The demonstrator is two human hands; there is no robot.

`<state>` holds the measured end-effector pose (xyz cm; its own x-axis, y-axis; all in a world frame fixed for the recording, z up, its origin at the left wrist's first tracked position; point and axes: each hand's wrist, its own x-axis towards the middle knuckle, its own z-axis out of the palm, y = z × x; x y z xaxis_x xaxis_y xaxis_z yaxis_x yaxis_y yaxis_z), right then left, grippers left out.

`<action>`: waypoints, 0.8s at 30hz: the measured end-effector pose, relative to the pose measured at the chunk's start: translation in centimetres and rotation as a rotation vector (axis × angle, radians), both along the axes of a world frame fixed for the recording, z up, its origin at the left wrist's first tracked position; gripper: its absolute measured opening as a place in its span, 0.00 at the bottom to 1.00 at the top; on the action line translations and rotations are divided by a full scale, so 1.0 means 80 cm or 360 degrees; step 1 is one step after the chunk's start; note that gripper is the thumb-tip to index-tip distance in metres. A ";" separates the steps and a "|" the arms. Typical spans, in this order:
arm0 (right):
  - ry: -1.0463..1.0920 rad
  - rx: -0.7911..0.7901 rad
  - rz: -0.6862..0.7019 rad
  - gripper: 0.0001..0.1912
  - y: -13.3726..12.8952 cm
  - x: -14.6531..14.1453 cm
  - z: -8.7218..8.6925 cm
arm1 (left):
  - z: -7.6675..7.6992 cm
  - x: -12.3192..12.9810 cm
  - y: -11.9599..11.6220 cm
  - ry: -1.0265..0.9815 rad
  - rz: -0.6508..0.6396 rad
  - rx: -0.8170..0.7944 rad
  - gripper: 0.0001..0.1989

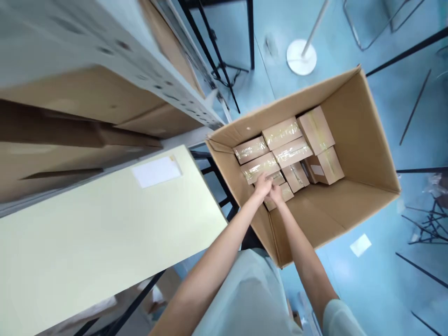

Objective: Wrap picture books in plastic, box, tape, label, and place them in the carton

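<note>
the left hand (pixel 262 184) and right hand (pixel 275 192) meet with fingers curled; i cannot tell whether they grip anything. small taped boxes (pixel 259 167) lie under the hands, just past them and off to their right, all inside a big open cardboard box (pixel 360 135). left of the hands is a table (pixel 105 242) bearing a white paper (pixel 157 171). farther off, ahead and left, stands a metal shelf (pixel 175 88); ahead and right, a round white base (pixel 297 63) on blue floor (pixel 336 42).

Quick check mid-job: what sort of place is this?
Probably a storeroom or packing area: a large open carton holds small taped boxes, and a perforated metal rack stands alongside, with brown cardboard on it.
</note>
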<state>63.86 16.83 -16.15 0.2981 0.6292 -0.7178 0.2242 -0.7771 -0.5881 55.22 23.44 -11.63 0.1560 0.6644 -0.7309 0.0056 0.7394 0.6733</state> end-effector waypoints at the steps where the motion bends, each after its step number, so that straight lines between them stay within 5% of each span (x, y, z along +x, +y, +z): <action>1: 0.0011 0.0057 -0.0033 0.20 -0.006 0.002 0.027 | 0.031 -0.016 -0.007 -0.0046 -0.0023 0.0000 0.16; 7: -0.0015 0.0703 -0.0128 0.32 -0.044 -0.012 0.199 | 0.208 -0.186 -0.065 -0.0514 0.0150 0.0132 0.26; 12: 0.0072 0.1003 0.0101 0.33 -0.061 -0.115 0.330 | 0.310 -0.372 -0.159 -0.0377 0.0766 0.0459 0.26; 17: 0.0317 0.1212 0.0629 0.27 -0.113 -0.313 0.423 | 0.364 -0.532 -0.326 -0.0248 0.1441 0.0759 0.24; 24: 0.0764 0.1226 0.1349 0.23 -0.256 -0.591 0.471 | 0.404 -0.671 -0.569 -0.0016 0.2147 0.1016 0.22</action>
<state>16.61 -3.69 21.55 -0.5985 0.8012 -0.0004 0.1229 0.0914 -0.9882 1.56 -22.05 20.68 -0.8174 0.5082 -0.2713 -0.4314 -0.2280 0.8728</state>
